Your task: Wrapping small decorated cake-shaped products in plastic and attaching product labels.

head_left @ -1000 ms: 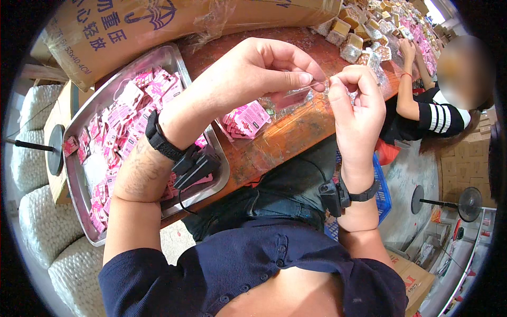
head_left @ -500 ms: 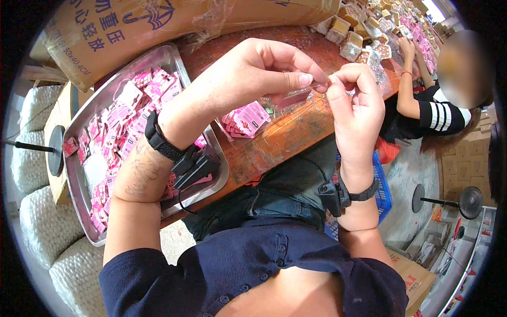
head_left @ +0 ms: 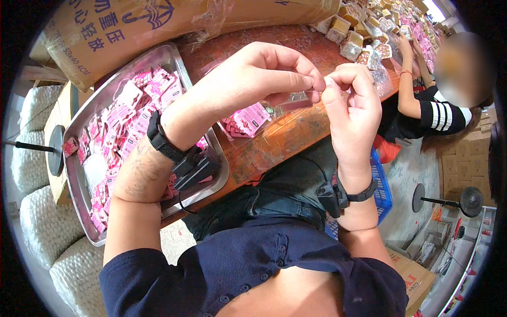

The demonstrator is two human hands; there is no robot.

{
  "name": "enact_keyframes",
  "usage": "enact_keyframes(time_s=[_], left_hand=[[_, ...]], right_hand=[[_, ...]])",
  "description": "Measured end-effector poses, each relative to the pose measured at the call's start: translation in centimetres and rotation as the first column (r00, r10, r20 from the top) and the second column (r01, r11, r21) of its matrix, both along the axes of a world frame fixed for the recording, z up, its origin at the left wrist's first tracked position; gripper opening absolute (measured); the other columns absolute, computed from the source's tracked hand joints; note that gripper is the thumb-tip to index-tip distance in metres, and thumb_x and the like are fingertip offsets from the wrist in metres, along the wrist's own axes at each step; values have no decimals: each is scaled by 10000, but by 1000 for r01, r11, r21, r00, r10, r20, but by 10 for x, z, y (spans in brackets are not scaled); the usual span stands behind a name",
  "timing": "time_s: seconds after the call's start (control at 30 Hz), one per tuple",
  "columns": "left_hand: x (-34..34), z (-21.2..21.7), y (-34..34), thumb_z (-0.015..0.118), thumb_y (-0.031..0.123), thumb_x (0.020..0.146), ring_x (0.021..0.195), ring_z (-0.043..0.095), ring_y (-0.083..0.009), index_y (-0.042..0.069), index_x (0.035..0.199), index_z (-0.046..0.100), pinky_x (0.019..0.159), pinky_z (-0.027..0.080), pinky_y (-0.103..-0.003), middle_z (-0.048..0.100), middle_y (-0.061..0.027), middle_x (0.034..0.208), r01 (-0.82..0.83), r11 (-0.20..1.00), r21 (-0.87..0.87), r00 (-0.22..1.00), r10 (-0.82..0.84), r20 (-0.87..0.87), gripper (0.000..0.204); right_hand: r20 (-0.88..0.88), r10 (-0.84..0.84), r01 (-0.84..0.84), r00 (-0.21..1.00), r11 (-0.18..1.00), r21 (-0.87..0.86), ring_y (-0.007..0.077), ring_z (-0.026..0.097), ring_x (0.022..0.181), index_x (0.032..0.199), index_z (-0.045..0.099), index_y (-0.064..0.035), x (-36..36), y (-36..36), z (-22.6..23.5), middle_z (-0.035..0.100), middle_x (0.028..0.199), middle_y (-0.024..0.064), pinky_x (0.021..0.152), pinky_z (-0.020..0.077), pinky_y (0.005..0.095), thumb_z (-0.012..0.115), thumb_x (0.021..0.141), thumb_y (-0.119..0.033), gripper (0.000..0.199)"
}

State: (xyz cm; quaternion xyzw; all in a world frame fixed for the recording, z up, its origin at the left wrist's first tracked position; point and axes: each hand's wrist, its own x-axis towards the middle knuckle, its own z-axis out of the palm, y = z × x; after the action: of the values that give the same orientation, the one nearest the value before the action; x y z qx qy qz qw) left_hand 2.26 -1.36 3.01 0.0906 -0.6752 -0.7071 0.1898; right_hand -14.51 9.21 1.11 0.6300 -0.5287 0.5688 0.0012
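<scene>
My left hand [head_left: 259, 79] and my right hand [head_left: 351, 103] meet fingertip to fingertip above the wooden table [head_left: 274, 142]. Both pinch the top edge of a small clear plastic bag [head_left: 293, 98] that hangs just under the fingers; most of it is hidden behind my left hand. Under the bag lies a small heap of pink packets [head_left: 247, 119]. To my left a metal tray [head_left: 79, 179] holds several more pink packets [head_left: 129, 113]. Each wrist carries a black band with a small device.
A large cardboard box [head_left: 158, 21] lies along the table's far side. Another person in a black striped sleeve [head_left: 438, 113] works at the right, beside rows of wrapped blocks [head_left: 364, 37]. White sacks [head_left: 42, 232] stand at left, a blue crate [head_left: 383, 185] by my knee.
My fingertips have closed a little tighter together on the bag's edge; otherwise both hands stay in the same place.
</scene>
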Motion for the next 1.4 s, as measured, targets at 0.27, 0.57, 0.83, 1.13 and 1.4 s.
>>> enact_keyframes(time_s=[0.27, 0.57, 0.83, 1.13, 1.4], left_hand=[[-2, 0, 0, 498, 164, 980, 637, 555, -48, 1, 1277, 551, 571, 435, -167, 704, -71, 1042, -42, 998, 56, 998, 44, -45, 343], [-1, 4, 3, 551, 92, 942, 745, 649, -74, 26, 1352, 490, 587, 481, -168, 661, -91, 1199, -137, 990, 20, 981, 139, -136, 419], [-1, 3, 7, 643, 84, 891, 789, 662, -88, 42, 1329, 521, 613, 504, -182, 668, -59, 1125, -189, 979, -76, 982, 186, -46, 456], [-7, -5, 6, 661, 113, 900, 965, 613, -91, 23, 1205, 604, 830, 496, -237, 664, -23, 1036, -259, 949, -178, 964, 244, -104, 323], [-9, -15, 3, 672, 139, 908, 917, 619, -92, 23, 1056, 641, 823, 499, -238, 673, -34, 985, -186, 978, 96, 961, 202, -189, 191]], right_hand=[[136, -57, 53, 989, 998, 28, 155, 548, 765, 823, 555, -7, -5, 6, 0, 556, 798, 54, 723, 461, 278, 640, 837, -7, 86], [129, -83, 69, 988, 992, 108, 156, 542, 737, 800, 540, -10, -9, 12, -7, 558, 778, 59, 716, 456, 281, 629, 813, 7, 91], [-141, -33, 31, 990, 999, -16, 231, 546, 745, 776, 547, -32, -4, 9, 1, 575, 780, 76, 701, 442, 333, 652, 775, 4, 112], [-89, -74, 65, 993, 993, -98, 239, 555, 738, 782, 577, -37, 5, 6, 1, 594, 779, 76, 694, 444, 342, 679, 798, 5, 112], [-329, -118, 66, 937, 984, -165, 256, 581, 776, 844, 640, -41, 8, 5, 5, 624, 806, 88, 705, 469, 352, 770, 750, -48, 160]])
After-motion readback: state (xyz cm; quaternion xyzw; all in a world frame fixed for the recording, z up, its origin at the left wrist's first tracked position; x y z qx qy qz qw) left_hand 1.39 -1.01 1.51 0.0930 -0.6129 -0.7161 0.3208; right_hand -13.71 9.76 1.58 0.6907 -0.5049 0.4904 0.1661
